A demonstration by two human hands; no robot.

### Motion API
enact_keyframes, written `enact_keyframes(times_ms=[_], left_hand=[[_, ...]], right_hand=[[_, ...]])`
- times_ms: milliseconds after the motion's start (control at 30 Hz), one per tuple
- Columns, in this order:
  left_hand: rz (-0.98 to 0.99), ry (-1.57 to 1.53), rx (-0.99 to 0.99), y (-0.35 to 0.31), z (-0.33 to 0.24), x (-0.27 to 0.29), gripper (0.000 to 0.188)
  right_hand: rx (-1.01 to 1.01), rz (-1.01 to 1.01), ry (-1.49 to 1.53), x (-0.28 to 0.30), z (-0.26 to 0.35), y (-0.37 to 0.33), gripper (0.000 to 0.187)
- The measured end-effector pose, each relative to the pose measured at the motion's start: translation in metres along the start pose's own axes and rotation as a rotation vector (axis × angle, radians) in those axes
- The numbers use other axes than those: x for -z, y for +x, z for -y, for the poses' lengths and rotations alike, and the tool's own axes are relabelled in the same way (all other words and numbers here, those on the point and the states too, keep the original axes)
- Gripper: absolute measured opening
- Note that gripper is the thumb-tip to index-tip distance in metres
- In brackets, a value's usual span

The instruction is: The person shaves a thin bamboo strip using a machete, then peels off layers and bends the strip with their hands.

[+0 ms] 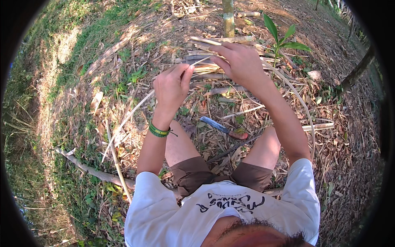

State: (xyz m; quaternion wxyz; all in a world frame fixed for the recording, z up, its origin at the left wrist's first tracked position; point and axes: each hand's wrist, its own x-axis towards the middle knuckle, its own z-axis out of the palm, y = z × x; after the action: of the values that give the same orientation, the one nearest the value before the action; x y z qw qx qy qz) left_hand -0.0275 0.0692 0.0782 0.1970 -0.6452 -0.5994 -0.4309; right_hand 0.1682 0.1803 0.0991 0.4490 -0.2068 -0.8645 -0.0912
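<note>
A long, thin, pale strip [297, 93], which looks like split bamboo or cane, bends in an arch between my hands. My left hand [169, 86] closes on it with thumb and fingers, and one end slants down to the lower left. My right hand [242, 65] grips it farther along, palm down, its fingertips partly hidden. Past the right wrist the strip curves down beside my right arm. Beyond and under my hands lies a pile of split strips [210, 76]. Between my knees a knife [214, 124] with a bluish blade and brown handle rests on the ground.
A thin trunk [228, 18] rises behind the pile, beside a green leafy plant [281, 39]. A grey branch [92, 171] and a pale stick [116, 164] lie at the lower left. Dry leaves cover the ground; a dark trunk [358, 72] leans at the right.
</note>
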Motion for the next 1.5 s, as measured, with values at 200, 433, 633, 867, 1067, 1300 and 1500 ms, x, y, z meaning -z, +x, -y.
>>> enact_keyframes(times_ms=[200, 433, 633, 867, 1067, 1300, 1500], left_hand=[[-0.082, 0.208, 0.072, 0.008, -0.002, -0.011, 0.031], [-0.048, 0.157, 0.020, 0.007, -0.008, -0.020, 0.036], [-0.008, 0.117, 0.065, 0.005, -0.001, -0.017, 0.032], [-0.041, 0.069, 0.052, -0.013, 0.020, 0.011, 0.027], [-0.046, 0.197, 0.079, -0.008, 0.002, 0.001, 0.028], [-0.142, 0.200, 0.076, -0.010, 0.011, -0.027, 0.031], [-0.055, 0.139, 0.080, -0.006, 0.010, -0.012, 0.026]], right_hand=[[-0.124, 0.027, -0.064, -0.022, 0.025, -0.010, 0.023], [-0.222, 0.036, -0.057, -0.028, 0.002, -0.006, 0.024], [-0.057, -0.006, 0.080, -0.027, 0.005, -0.002, 0.019], [-0.083, 0.066, -0.011, 0.001, -0.025, -0.004, 0.017], [0.056, 0.074, 0.034, -0.014, 0.006, -0.006, 0.018], [-0.048, 0.027, -0.091, -0.033, 0.022, -0.007, 0.016], [-0.062, 0.024, -0.047, -0.022, 0.008, -0.009, 0.017]])
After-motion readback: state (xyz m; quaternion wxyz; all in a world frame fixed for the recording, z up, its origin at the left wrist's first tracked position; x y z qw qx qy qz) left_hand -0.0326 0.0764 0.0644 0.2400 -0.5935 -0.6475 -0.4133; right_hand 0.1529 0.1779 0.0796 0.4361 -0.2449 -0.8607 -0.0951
